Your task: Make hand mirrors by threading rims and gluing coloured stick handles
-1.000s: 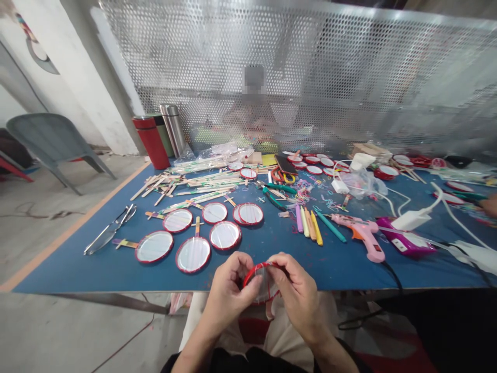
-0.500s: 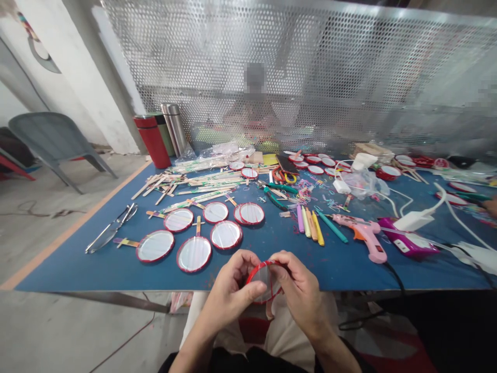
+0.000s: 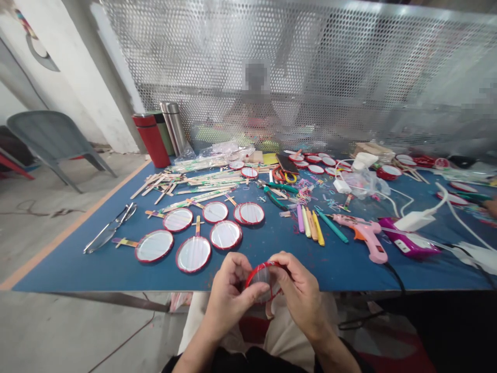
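Observation:
Just past the table's front edge, above my lap, I hold a small red-rimmed round disc with a translucent face, tilted up. My left hand grips its left side, the thumb lying across the face and the fingers bent behind the rim. On the other side my right hand pinches the rim between thumb and fingers. A short piece like a wooden stick hangs below the disc. Similar finished-looking discs with stick handles, such as one white-faced disc, lie flat on the table beyond my left hand.
On the blue table lie eyeglasses, wooden sticks, green-handled pliers, crayon-like sticks and a pink glue gun with cords. Flasks stand at the back left, before a perforated metal panel.
My left hand's fingers have shifted slightly along the disc's rim. The right hand keeps its grip, and the things on the table lie as before.

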`<state>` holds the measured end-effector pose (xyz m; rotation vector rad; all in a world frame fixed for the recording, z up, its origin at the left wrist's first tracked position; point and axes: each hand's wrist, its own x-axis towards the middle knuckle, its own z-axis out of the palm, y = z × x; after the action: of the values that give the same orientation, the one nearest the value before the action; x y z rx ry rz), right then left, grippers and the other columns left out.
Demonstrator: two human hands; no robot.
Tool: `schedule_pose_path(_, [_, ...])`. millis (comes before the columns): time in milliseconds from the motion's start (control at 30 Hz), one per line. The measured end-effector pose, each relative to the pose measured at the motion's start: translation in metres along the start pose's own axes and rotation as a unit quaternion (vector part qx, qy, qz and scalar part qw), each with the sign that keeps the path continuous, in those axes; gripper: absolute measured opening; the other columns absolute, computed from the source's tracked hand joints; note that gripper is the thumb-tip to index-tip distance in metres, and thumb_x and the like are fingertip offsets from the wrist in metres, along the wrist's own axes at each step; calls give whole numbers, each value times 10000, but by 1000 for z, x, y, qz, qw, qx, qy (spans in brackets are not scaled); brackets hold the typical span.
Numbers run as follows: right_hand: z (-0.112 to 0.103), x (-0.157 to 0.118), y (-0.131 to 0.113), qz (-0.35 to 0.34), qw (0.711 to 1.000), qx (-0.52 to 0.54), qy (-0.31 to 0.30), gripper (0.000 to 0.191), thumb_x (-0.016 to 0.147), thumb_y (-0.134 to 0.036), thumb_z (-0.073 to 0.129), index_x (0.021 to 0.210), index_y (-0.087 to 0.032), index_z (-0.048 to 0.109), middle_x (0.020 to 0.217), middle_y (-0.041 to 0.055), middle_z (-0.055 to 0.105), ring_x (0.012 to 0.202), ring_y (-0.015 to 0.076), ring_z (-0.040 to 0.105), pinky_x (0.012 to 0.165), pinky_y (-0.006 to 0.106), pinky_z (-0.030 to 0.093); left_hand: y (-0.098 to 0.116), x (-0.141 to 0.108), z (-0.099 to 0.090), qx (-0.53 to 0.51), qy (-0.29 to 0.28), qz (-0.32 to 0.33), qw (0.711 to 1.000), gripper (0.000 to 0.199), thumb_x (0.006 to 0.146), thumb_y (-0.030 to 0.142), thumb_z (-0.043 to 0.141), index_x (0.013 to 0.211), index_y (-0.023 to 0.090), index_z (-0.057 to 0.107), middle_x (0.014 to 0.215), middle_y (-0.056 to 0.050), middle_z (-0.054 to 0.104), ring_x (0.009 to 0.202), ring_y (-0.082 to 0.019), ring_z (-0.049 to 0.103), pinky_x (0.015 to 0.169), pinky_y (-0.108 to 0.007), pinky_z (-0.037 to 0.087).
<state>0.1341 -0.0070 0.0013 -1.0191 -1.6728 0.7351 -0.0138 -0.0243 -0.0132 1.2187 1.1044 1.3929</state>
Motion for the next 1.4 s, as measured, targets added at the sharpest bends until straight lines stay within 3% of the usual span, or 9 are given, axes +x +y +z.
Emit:
schedule_pose_path(267, [0, -2, 2, 26, 999, 21, -6, 164, 924, -253, 503, 814, -204, 615, 697, -14, 573, 635, 134, 570, 615, 226, 490, -4, -1, 1, 60, 30, 61, 996, 191, 705, 216, 717, 840, 210, 581, 552, 77, 509, 481, -85, 470, 464, -167, 408])
schedule_pose_path(733, [-1, -2, 2, -6, 1000, 15, -7, 144, 924, -210, 499, 832, -199, 609, 715, -12, 593, 653, 122, 572, 619, 199, 472, -2, 0, 0, 83, 15, 33, 996, 187, 690, 213, 714, 806, 199, 568, 533, 88, 496, 456, -73, 437, 453, -155, 384])
schedule_pose_path(967, [0, -4, 4, 9, 999, 31, -7, 144, 934, -216, 504, 844, -203, 615, 724, -17, 575, 663, 118, 563, 642, 203, 464, -3, 1, 1, 62, 31, 41, 997, 240, 664, 209, 750, 763, 203, 532, 513, 110, 447, 441, -57, 384, 423, -127, 339])
schedule_pose_path(1167, [-2, -3, 3, 12, 1000, 28, -4, 145, 929, -239, 515, 832, -201, 615, 715, -16, 588, 648, 118, 563, 621, 196, 465, -7, 0, -2, 72, 18, 71, 995, 295, 670, 231, 781, 894, 212, 589, 531, 109, 472, 461, -63, 420, 466, -133, 389])
schedule_pose_path(1400, [0, -3, 3, 18, 999, 35, -13, 161, 936, -245, 497, 838, -194, 614, 729, -10, 586, 652, 120, 568, 632, 208, 476, -6, 0, 0, 65, 32, 83, 994, 239, 678, 199, 774, 794, 215, 566, 526, 111, 488, 441, -52, 424, 427, -110, 363])
